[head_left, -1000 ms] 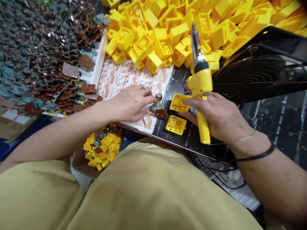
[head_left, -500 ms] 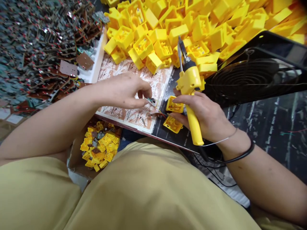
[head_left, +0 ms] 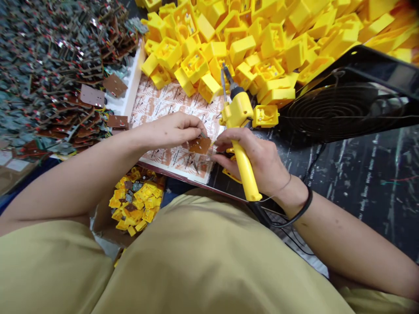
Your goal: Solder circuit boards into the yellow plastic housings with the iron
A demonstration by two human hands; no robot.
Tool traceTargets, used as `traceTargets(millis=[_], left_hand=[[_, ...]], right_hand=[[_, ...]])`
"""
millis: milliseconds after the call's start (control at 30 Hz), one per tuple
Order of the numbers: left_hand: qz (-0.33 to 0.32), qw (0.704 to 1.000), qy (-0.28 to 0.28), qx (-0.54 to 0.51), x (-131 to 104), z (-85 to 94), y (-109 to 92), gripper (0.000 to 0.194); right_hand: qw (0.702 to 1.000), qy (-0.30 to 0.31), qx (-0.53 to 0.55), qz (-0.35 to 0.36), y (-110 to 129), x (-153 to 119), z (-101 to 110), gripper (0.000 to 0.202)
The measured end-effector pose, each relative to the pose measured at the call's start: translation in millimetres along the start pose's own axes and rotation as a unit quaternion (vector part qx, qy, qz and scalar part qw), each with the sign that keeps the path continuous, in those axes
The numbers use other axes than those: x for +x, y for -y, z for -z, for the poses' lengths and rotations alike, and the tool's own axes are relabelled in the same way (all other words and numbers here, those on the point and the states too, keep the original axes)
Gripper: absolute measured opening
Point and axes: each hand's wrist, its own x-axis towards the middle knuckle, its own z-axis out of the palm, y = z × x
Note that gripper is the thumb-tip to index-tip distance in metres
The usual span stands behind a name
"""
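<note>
My left hand [head_left: 183, 130] pinches a small brown circuit board [head_left: 200, 145] over the patterned paper sheet [head_left: 157, 153]. Just to its right, my right hand [head_left: 253, 159] is wrapped round a yellow soldering gun [head_left: 241, 109], whose metal tip points up and away toward the yellow housings. The thumb and a finger of my right hand reach toward the board's right edge; whether they touch it or its wires is too small to tell. Beneath that hand lies a yellow open case [head_left: 231, 175], mostly hidden. Another yellow case [head_left: 266, 116] sits beyond the gun.
Yellow housings [head_left: 209, 87] are heaped at the back. Many circuit boards [head_left: 65, 56] pile up at the left behind a white foam edge [head_left: 135, 83]. A black fan [head_left: 334, 104] stands at the right. Below the table edge, a box holds small yellow parts [head_left: 144, 200].
My right hand and the soldering gun have moved left, closer to my left hand. The board has turned and now shows its brown face. The yellow case beyond the gun is uncovered.
</note>
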Motion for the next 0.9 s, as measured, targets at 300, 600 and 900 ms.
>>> traceTargets(millis=[300,600,900], left_hand=[[-0.149,0.972,-0.168,0.067,-2,-33.5,-20,0.032],[-0.175,0.972,-0.099,0.119,-9,-17.1,-28,0.023],[-0.13,0.968,-0.145,0.159,-13,-26.4,-32,0.023]], right_hand=[[0.997,-0.051,-0.051,-0.005,-1,0,10,0.025],[0.993,0.009,-0.116,0.016,-30,-18,37,0.035],[0.985,0.03,-0.167,0.043,-37,-24,26,0.03]])
